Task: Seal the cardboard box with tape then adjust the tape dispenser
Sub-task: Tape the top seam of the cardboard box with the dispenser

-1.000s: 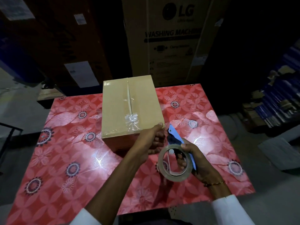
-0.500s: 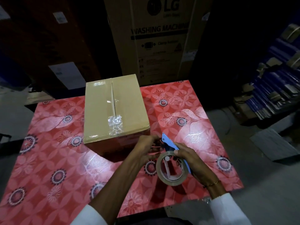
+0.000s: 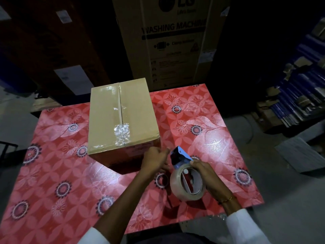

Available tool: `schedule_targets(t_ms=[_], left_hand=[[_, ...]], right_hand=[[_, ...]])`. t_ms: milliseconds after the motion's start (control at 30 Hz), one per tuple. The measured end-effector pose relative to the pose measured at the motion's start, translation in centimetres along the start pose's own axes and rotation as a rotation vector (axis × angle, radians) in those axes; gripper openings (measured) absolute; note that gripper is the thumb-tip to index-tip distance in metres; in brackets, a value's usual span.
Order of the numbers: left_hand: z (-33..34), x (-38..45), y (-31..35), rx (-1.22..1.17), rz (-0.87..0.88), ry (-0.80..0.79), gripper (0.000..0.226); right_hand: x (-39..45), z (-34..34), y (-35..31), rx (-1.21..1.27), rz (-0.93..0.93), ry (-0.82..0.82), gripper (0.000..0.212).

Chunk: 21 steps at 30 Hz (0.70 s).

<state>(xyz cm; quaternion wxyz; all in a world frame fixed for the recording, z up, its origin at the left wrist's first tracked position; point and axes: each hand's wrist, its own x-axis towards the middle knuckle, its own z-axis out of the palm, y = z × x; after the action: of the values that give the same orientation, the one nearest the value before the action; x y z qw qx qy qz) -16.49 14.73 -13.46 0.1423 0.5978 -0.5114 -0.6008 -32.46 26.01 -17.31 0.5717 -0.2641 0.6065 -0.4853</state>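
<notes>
Fingers of the left hand are pinched close together right at the front end of the tape dispenser, and they look like they are nipping the loose end of the tape, though the tape is clear and too hard to see to be sure. Right hand fingers are wrapped over the top of the dispenser and the big tape roll, holding them up just above the red flowery tablecloth.

Just beyond the hands sits the cardboard box on the table. Its flaps are shut, and shiny tape runs down the middle seam, with a crinkly patch near the front edge. So the box looks sealed, and the job now seems to be fixing the dispenser.

To do this well, the right hand should keep the dispenser steady so the roll does not wobble. The left fingers should pull the tape end out straight and slow, and lay it flat over the front part. The cutting teeth are probably close by, so fingertips should stay clear of them. If the tape folds onto itself it will stick and be hard to peel.
</notes>
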Motion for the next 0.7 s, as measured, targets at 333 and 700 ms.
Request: schedule_targets(t_ms=[333,700], left_hand=[[-0.9,-0.8,-3.8,-0.089,0.078,-0.204,0.029],[2.7,-2.4,-7.0,-0.335,-0.128,-0.069,0.016]], right_hand=[[0.3,-0.2,1.9,0.062,0.12,0.075,0.034],[1.3,-0.5,2.9,-0.546,-0.083,0.283,0.031]])
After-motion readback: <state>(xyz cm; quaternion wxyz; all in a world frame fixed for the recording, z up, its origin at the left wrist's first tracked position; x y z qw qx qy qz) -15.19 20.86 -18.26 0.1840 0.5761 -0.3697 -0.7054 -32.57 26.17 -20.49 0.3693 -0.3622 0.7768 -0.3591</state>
